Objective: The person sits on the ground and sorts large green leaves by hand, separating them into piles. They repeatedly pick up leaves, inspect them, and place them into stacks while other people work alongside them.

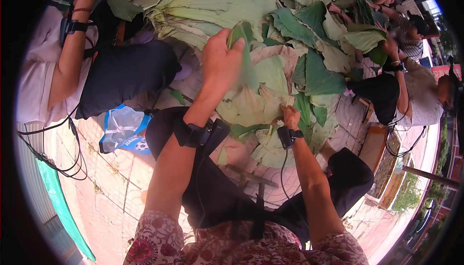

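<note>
My left hand (222, 62) is raised over a heap of large lotus leaves, closed round the edge of a folded green lotus leaf (248, 64). That leaf hangs down to the right of my fingers, slightly blurred. Lower and to the right, my right hand (291, 116) has its fingers bent at the edge of a pale, wilted lotus leaf (273, 101), which it seems to pinch. Both wrists wear black strapped devices. Around my hands lie more leaves, among them a dark green leaf (325, 76) and a broad yellowish-green leaf (217, 1).
A co-worker's arm (70, 67) and dark-trousered leg (128, 74) are close on my left. Other people (411, 93) sit across at the right. A blue and clear plastic bag (124, 128) lies on the paving (113, 178). Wooden planks (382, 154) edge the right side.
</note>
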### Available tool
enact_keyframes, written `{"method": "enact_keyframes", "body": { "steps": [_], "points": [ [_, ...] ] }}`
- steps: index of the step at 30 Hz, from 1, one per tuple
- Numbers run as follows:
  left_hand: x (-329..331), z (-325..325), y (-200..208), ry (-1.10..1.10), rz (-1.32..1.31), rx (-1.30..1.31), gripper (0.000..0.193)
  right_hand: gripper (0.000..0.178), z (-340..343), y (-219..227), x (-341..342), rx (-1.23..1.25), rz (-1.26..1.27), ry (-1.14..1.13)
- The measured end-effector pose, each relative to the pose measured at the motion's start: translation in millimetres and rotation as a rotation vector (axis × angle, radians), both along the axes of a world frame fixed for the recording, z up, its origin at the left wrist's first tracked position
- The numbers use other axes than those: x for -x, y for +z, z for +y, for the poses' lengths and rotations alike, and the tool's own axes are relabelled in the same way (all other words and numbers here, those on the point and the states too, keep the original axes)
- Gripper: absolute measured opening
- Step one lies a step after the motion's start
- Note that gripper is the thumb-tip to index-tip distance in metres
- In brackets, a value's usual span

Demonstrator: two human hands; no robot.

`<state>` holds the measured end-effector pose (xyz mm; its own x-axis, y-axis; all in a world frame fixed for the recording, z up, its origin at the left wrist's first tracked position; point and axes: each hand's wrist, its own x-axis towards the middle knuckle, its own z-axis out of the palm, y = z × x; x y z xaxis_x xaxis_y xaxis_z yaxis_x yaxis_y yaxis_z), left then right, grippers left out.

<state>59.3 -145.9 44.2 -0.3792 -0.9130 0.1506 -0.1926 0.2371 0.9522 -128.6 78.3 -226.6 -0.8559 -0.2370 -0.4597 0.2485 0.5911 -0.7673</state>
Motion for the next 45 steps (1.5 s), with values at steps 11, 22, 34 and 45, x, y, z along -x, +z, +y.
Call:
{"method": "enact_keyframes", "body": {
  "steps": [11, 22, 34, 45],
  "points": [
    [-1.4, 7.2, -9.3, -0.116, 0.077, -0.148, 0.023, 0.04, 140.3, 154.8, 148.1, -0.202, 0.636, 0.174],
    [9.5, 21.3, -10.0, -0.27, 0.199, -0.312, 0.022, 0.031, 351.8, 289.1, 231.4, -0.22, 0.448, -0.142],
    [4.4, 23.2, -24.5, -0.324, 0.089, -0.254, 0.026, 0.024, 435.6, 184.0, 217.7, -0.185, 0.05, -0.289],
    [8.2, 38.9, -7.6, -0.236, 0.131, -0.248, 0.021, 0.031, 229.8, 238.3, 199.8, -0.213, -0.016, 0.656]
  ]
}}
